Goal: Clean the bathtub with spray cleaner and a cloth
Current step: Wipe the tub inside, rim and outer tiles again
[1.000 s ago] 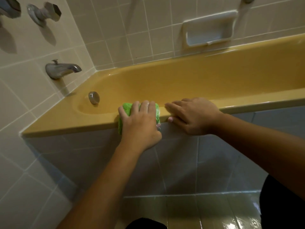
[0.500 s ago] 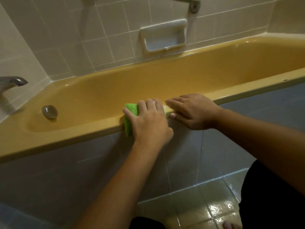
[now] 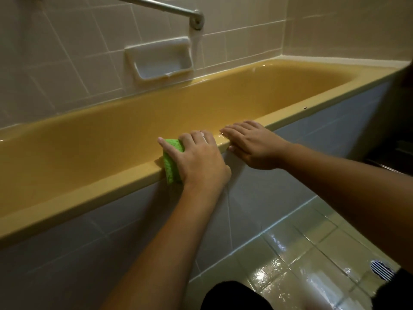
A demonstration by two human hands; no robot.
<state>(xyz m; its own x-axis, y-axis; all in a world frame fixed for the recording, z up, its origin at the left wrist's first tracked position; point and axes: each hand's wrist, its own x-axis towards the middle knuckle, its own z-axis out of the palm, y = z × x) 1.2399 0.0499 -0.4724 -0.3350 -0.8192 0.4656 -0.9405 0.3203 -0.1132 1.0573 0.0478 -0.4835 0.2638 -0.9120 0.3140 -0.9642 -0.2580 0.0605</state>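
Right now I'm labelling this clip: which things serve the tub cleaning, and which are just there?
In use: green cloth, bathtub, left hand pressing the cloth on the rim, right hand resting on the rim.
Just there: soap dish, grab bar, floor drain.

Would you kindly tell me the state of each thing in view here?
green cloth, draped over the bathtub rim.
left hand, presses the green cloth down.
right hand, flat on the bathtub rim, holding nothing.
soap dish, empty.
floor tiles, wet, glossy.
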